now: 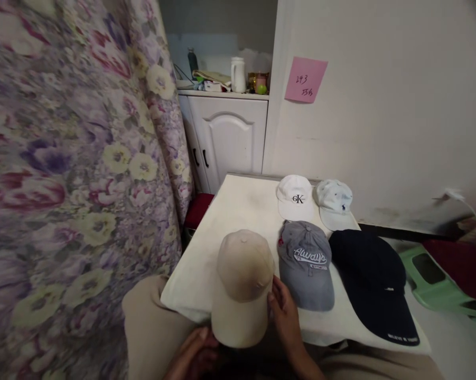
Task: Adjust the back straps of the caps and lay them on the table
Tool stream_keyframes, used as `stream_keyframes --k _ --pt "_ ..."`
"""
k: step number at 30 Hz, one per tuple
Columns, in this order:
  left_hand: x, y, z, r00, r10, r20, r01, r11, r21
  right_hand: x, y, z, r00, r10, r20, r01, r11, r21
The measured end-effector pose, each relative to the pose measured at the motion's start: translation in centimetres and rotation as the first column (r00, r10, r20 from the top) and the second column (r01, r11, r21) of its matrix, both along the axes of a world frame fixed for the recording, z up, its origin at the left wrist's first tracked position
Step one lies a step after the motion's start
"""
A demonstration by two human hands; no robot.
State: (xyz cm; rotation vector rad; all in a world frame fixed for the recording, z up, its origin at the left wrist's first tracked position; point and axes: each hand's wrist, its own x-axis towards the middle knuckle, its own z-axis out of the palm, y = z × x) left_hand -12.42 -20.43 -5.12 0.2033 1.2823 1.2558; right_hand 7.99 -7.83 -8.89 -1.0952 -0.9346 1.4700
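Note:
A plain beige baseball cap (243,269) is in front of me at the table's near edge, crown up and brim towards me. My right hand (286,316) grips its right side between thumb and fingers, where brim meets crown. At the brim's lower left corner, my left hand (196,351) is closed with bent fingers against the edge; the fingertips are in shadow and partly hidden. Just right of my right hand lies a grey cap (307,264) with "Always" lettering. A large black cap (374,279) lies beyond it, its brim also facing me.
Behind these, a white cap (295,196) with "CK" letters and a pale cap (335,203) sit on the cream-covered table (241,203). A floral curtain (83,184) hangs at left. A green stool (428,279) stands at right, and a white cabinet (232,132) at the back.

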Motion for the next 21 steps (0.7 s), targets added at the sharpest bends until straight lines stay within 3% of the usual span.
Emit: stream_keyframes --k 3,6,10,14,18,21 --pt "1.9 1.0 -0.1 0.963 0.000 0.271 -0.004 1.000 0.014 0.2 -0.1 -0.3 1.000 0.005 -0.005 -0.005 1.000 0.022" --pt "3.2 2.3 -0.1 0.926 0.083 0.368 -0.100 0.995 0.029 0.5 -0.1 -1.1 1.000 0.015 0.002 -0.015 0.998 0.061" --pt "3.5 2.8 -0.3 0.914 0.201 0.352 -0.219 0.976 0.012 0.8 -0.1 -2.7 0.998 0.003 0.069 -0.012 0.991 0.130" --pt "2.5 2.6 0.0 0.893 0.241 0.380 -0.281 0.958 0.052 0.8 -0.3 -3.9 0.991 -0.026 0.133 0.000 0.981 0.196" --pt "1.0 3.8 1.7 0.885 0.253 0.391 -0.323 0.938 0.124 0.7 -0.6 -4.2 0.987 -0.062 0.146 0.016 0.955 0.296" --pt "0.3 6.7 3.3 0.893 0.286 0.347 -0.355 0.922 0.153 0.7 -0.4 -4.3 0.985 -0.081 0.155 0.018 0.930 0.366"
